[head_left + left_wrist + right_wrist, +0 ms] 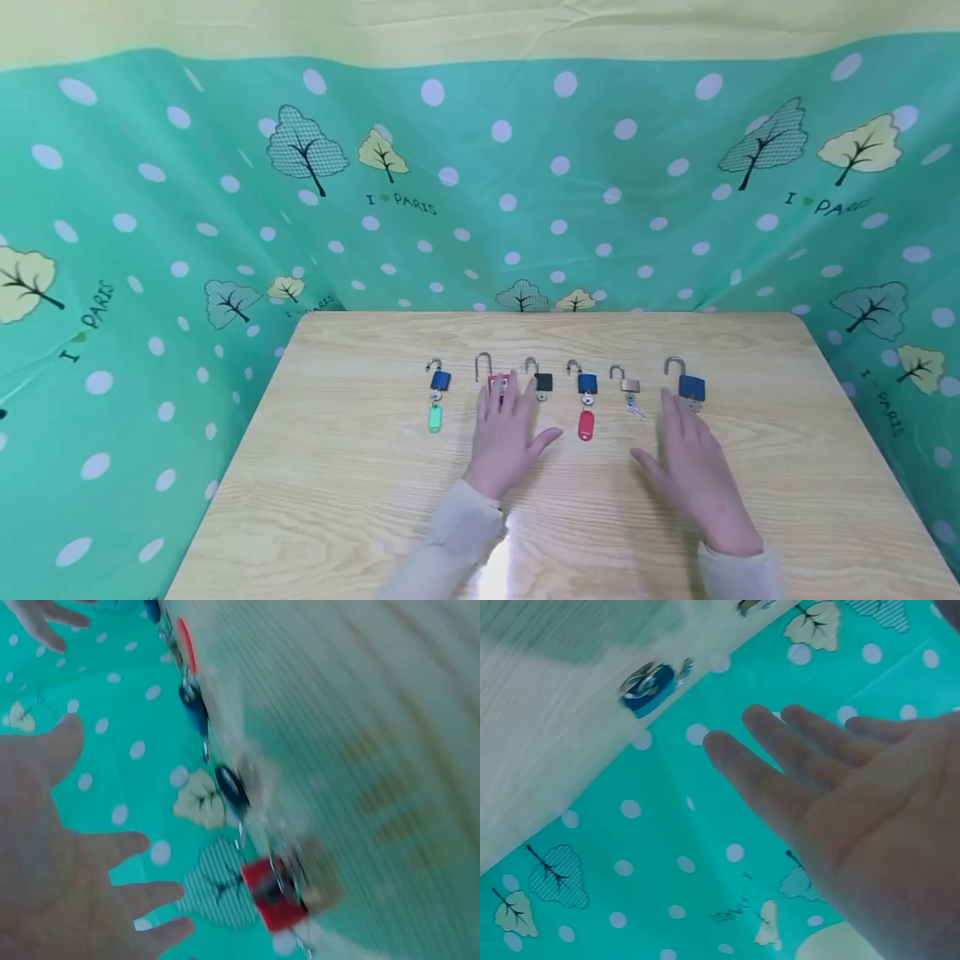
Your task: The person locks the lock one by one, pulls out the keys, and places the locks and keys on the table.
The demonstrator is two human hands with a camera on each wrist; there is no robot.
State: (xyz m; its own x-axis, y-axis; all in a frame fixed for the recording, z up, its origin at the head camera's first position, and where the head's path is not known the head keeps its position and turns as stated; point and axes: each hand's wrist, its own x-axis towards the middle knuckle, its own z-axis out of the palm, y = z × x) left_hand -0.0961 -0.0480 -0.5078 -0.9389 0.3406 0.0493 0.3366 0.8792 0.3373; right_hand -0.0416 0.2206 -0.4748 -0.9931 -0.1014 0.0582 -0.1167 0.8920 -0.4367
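- Along the far part of the surface (337, 500), six padlocks lie in a row, their shackles raised.
- Over the red padlock (271, 904), the left hand (507, 440) hovers with fingers spread wide, holding nothing.
- Just beside the large blue padlock (692, 387), the right hand (699, 475) stands apart, fingers extended, thumb wide, also holding nothing.
- Between the hands lie the black padlock (543, 382), the blue padlock with a red tag (587, 383) and the small metal padlock (630, 385).
- The step in hand looks like reaching, before any grip.
- Taking up a padlock would call for lowering one hand and pinching the body, clear of the keys.
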